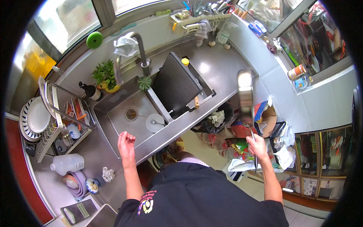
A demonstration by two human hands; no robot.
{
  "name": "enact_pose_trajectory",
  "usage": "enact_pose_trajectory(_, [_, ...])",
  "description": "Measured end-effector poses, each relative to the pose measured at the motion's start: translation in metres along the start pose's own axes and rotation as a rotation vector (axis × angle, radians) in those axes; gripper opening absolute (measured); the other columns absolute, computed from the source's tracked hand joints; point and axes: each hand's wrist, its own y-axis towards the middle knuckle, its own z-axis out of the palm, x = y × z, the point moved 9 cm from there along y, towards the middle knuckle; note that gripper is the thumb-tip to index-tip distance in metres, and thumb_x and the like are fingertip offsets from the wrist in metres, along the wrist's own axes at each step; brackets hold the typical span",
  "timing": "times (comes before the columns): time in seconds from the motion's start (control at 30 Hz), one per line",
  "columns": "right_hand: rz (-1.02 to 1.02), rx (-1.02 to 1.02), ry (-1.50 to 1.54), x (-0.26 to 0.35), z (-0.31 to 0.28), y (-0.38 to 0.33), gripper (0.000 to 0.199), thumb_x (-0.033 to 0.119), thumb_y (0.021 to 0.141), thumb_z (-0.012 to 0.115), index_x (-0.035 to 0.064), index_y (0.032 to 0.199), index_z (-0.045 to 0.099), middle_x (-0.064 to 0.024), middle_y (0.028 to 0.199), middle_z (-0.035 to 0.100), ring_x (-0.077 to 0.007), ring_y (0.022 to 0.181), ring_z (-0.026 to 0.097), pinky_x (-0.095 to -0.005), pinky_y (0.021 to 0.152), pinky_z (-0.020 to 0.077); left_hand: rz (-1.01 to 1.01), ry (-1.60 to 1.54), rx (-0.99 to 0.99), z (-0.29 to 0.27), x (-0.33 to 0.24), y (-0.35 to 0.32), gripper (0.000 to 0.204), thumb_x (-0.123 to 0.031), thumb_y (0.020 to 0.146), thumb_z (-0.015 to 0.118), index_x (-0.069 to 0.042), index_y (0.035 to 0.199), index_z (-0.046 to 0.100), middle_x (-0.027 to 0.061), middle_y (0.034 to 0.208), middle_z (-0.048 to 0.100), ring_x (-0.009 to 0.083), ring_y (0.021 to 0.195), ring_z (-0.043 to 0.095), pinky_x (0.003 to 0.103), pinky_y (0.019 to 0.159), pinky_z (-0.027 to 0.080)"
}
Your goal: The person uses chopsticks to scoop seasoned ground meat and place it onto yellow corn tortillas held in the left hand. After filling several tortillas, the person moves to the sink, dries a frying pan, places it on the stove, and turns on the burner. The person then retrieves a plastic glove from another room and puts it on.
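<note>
My right hand is wrapped round the handle of a shiny metal frying pan, out past the right part of the counter. The pan is turned on its side and shows nearly edge-on, so its inside is hidden. My left hand hangs over the front rim of the sink, fingers loosely bent and holding nothing. Inside that basin, near the front, sits a small white bowl with a spoon in it. The curved tap rises behind, a crumpled pale cloth over it.
A dark board leans over the second basin. Left stand a dish rack with plates, a plastic jug and a soap bottle. Below the counter's right side are a bin bag, plastic bottles and a cardboard box.
</note>
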Motion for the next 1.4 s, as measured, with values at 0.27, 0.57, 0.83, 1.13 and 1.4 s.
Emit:
enact_pose_trajectory(0.27, [-0.313, -0.370, -0.516, -0.054, 0.033, 0.096, 0.025, 0.026, 0.085, 0.065, 0.0015, 0.087, 0.059, -0.0254, 0.077, 0.064, -0.0442, 0.075, 0.064, -0.0515, 0.068, 0.0494, -0.007, 0.098, -0.065, -0.006, -0.002, 0.004, 0.008, -0.010, 0.093, 0.061, -0.008, 0.093, 0.054, 0.0006, 0.073, 0.047, 0.0139, 0.069, 0.049, 0.030, 0.067, 0.046])
enact_pose_trajectory(0.57, [-0.193, -0.381, -0.735, -0.038, 0.069, 0.187, 0.024, 0.022, 0.087, 0.061, 0.0004, 0.095, 0.056, -0.0271, 0.082, 0.067, -0.0459, 0.081, 0.065, -0.0550, 0.073, 0.0507, 0.012, 0.094, -0.010, 0.051, 0.019, 0.014, 0.007, -0.010, 0.092, 0.062, -0.007, 0.094, 0.056, 0.0012, 0.074, 0.049, 0.0147, 0.070, 0.050, 0.032, 0.068, 0.046])
enact_pose_trajectory(0.83, [-0.189, -0.341, -0.758, -0.042, 0.074, 0.216, 0.023, 0.020, 0.086, 0.058, -0.0006, 0.096, 0.057, -0.0275, 0.080, 0.066, -0.0461, 0.081, 0.065, -0.0564, 0.074, 0.0500, 0.037, 0.071, -0.038, 0.059, 0.028, 0.014, 0.006, -0.010, 0.092, 0.062, -0.007, 0.094, 0.057, 0.0015, 0.075, 0.050, 0.0153, 0.071, 0.051, 0.032, 0.068, 0.047])
enact_pose_trajectory(1.13, [-0.142, -0.315, -0.829, -0.041, 0.073, 0.230, 0.028, 0.027, 0.084, 0.063, 0.0027, 0.097, 0.058, -0.0262, 0.085, 0.067, -0.0462, 0.085, 0.065, -0.0545, 0.077, 0.0502, 0.052, 0.055, -0.097, 0.060, 0.030, 0.027, 0.011, -0.010, 0.092, 0.063, -0.006, 0.098, 0.056, 0.0019, 0.075, 0.052, 0.0148, 0.069, 0.053, 0.032, 0.067, 0.050])
enact_pose_trajectory(1.4, [-0.109, -0.015, -0.523, -0.043, 0.070, 0.245, 0.033, 0.027, 0.087, 0.066, -0.0030, 0.098, 0.057, -0.0143, 0.069, 0.064, -0.0240, 0.054, 0.065, -0.0356, 0.054, 0.0516, -0.114, -0.262, -0.062, 0.072, 0.043, 0.083, 0.011, -0.016, 0.094, 0.062, -0.005, 0.092, 0.059, 0.0029, 0.074, 0.053, 0.0163, 0.070, 0.053, 0.034, 0.069, 0.050])
